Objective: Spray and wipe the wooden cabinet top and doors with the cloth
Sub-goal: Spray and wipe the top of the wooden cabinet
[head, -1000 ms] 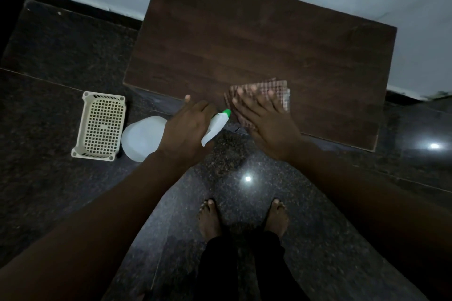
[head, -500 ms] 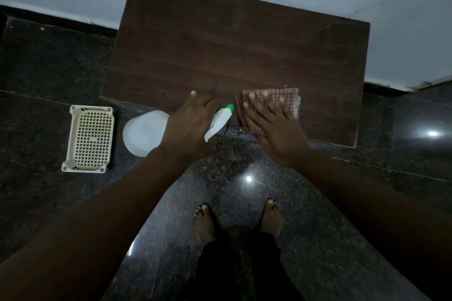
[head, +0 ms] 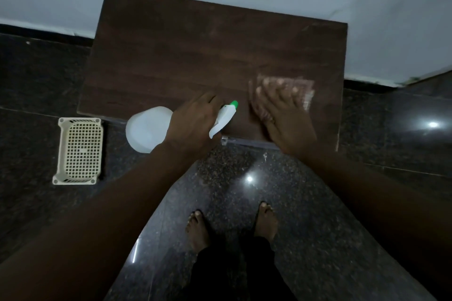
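Head view looks down on a dark wooden cabinet top (head: 195,56) set against a pale wall. The right hand (head: 285,115) lies flat, fingers spread, pressing a checked cloth (head: 304,91) onto the top near its front right corner; the cloth shows beyond the fingertips and is blurred. The left hand (head: 193,124) is wrapped around the neck of a white spray bottle (head: 146,129) at the front edge, its green nozzle (head: 233,104) pointing toward the cloth. A cream basket (head: 78,150) sits on the floor to the left.
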A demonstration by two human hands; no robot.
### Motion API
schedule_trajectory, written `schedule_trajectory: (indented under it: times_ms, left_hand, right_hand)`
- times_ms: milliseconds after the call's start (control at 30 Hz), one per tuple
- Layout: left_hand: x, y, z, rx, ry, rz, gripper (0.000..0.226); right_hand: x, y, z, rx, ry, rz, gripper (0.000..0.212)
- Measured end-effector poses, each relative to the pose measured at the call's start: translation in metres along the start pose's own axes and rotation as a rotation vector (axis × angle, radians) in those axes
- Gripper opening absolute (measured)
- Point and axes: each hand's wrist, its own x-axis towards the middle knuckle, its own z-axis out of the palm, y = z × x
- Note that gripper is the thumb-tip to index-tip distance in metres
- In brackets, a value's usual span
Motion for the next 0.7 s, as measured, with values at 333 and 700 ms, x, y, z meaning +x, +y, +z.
schedule_trajectory:
  times_ms: [333,700]
  left_hand:
    - [0.038,0.011,-0.007,0.077,-0.028,0.022,0.043]
    - [0.074,0.021,-0.002,0.061,0.003,0.016,0.037]
  right_hand:
    - [0.042,0.031,-0.018,0.039,0.019,-0.044,0.055]
    - [0.011,0.044,-0.01,-0.126,-0.088,-0.269,0.061]
